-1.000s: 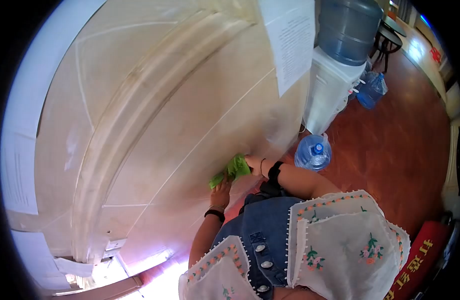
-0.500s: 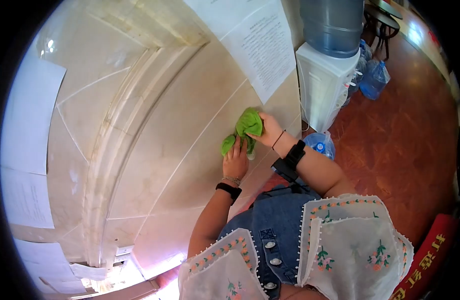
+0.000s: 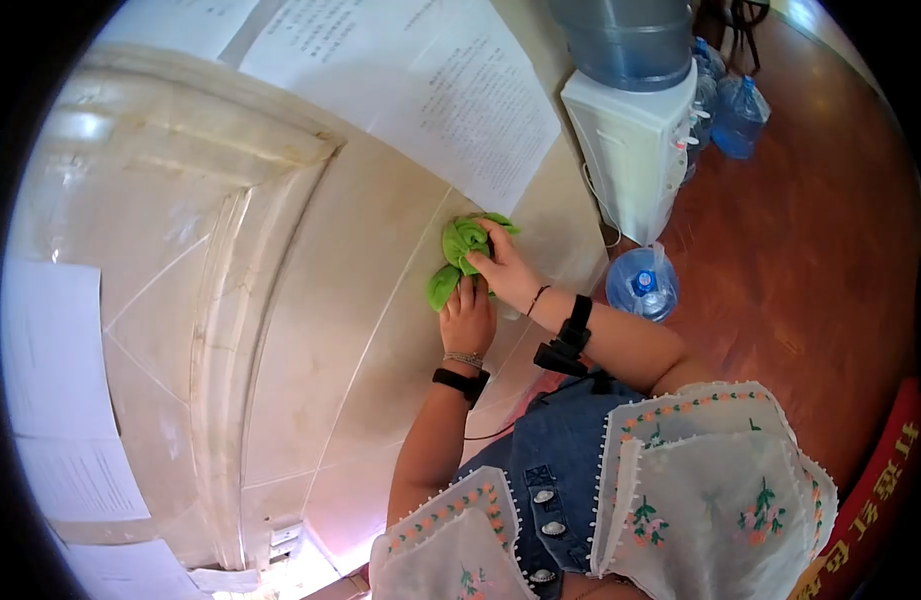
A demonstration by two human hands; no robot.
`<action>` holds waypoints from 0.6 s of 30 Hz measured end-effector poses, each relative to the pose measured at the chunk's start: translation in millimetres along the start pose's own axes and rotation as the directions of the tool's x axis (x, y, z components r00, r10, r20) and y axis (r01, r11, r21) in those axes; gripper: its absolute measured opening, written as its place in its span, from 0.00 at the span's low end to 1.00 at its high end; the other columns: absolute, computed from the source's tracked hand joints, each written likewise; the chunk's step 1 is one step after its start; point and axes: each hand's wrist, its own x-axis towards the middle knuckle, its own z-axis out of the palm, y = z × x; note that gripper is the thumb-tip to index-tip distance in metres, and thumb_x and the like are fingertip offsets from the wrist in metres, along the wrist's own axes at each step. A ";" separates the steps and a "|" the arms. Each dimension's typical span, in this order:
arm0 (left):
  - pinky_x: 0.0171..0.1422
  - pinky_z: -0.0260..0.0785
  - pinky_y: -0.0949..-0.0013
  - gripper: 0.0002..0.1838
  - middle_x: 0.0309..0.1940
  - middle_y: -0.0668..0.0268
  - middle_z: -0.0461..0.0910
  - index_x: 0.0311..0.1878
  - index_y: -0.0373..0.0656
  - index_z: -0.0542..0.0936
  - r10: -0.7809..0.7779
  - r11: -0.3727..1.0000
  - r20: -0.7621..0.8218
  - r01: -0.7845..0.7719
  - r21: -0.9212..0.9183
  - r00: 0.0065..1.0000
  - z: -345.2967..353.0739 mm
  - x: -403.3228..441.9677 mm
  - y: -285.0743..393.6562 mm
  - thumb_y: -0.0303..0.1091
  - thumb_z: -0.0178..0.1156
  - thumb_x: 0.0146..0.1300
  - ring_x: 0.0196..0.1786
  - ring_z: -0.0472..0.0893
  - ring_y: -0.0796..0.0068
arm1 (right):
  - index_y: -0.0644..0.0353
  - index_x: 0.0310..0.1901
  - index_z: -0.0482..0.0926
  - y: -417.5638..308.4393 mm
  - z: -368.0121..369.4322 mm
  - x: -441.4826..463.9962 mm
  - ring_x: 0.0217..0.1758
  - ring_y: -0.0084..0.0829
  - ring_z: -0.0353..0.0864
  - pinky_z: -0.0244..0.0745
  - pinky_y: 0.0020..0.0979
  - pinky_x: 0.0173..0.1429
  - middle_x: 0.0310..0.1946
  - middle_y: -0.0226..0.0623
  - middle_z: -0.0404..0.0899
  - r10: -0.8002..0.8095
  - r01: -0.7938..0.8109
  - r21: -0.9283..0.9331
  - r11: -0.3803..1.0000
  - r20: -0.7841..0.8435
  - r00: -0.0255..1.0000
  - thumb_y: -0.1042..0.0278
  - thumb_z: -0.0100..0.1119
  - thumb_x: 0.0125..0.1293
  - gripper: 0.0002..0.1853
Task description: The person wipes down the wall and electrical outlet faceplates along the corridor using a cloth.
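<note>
A bunched green cloth (image 3: 464, 242) lies against the beige tiled wall (image 3: 325, 330), just below the lower tip of a printed sheet (image 3: 480, 110). My right hand (image 3: 508, 272) grips the cloth from the right, with its thumb and fingers closed on it. Just below and to the left, my left hand (image 3: 468, 322) has its fingertips on the lower part of the same cloth, pressing it to the tiles. Both hands are close together. The cloth partly hides the fingertips of my left hand.
Right of the hands stands a white water dispenser (image 3: 625, 150) with a large bottle (image 3: 625, 40) on top. An empty bottle (image 3: 640, 285) is on the floor near my right arm, another bottle (image 3: 740, 120) farther back. Papers (image 3: 70, 370) hang at the left. A socket (image 3: 284, 540) is low on the wall.
Both hands and the green cloth have moved up the wall, closer to the printed sheet. The cloth is more bunched under my right hand. The view has shifted too.
</note>
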 end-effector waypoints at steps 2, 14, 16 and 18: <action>0.57 0.64 0.58 0.21 0.57 0.60 0.68 0.54 0.45 0.74 0.006 1.000 0.099 -0.004 -0.016 0.995 7.2 -8.0 3.4 0.39 0.56 0.57 0.55 0.70 0.58 | 0.63 0.61 0.59 4.1 -4.5 -8.2 0.62 0.45 0.61 0.56 0.38 0.66 0.58 0.49 0.62 0.001 -0.003 -0.095 0.996 -0.024 1.000 0.67 0.54 0.63 0.26; 0.64 0.60 0.58 0.31 0.71 0.65 0.51 0.68 0.51 0.60 0.089 0.996 0.404 -0.086 -0.027 0.911 41.1 -53.7 13.4 0.35 0.50 0.60 0.64 0.64 0.59 | 0.51 0.64 0.58 73.5 -28.7 -34.1 0.61 0.45 0.65 0.63 0.41 0.62 0.60 0.46 0.62 0.577 -0.567 0.109 0.817 -0.142 0.804 0.61 0.46 0.68 0.24; 0.64 0.59 0.57 0.31 0.72 0.65 0.49 0.69 0.50 0.60 0.104 0.993 0.446 -0.069 -0.095 0.889 37.6 -51.7 13.2 0.36 0.50 0.60 0.65 0.63 0.59 | 0.50 0.65 0.57 62.7 -29.7 -34.3 0.61 0.44 0.64 0.64 0.42 0.62 0.62 0.45 0.61 0.724 -0.699 0.203 0.686 -0.096 0.683 0.59 0.44 0.69 0.23; 0.65 0.58 0.57 0.31 0.72 0.65 0.48 0.69 0.49 0.59 0.137 0.981 0.480 -0.051 -0.187 0.867 37.7 -50.9 12.0 0.36 0.50 0.60 0.66 0.61 0.59 | 0.50 0.65 0.56 57.3 -24.0 -40.1 0.60 0.41 0.65 0.65 0.43 0.59 0.62 0.43 0.62 0.764 -0.706 0.295 0.644 -0.200 0.614 0.55 0.41 0.70 0.23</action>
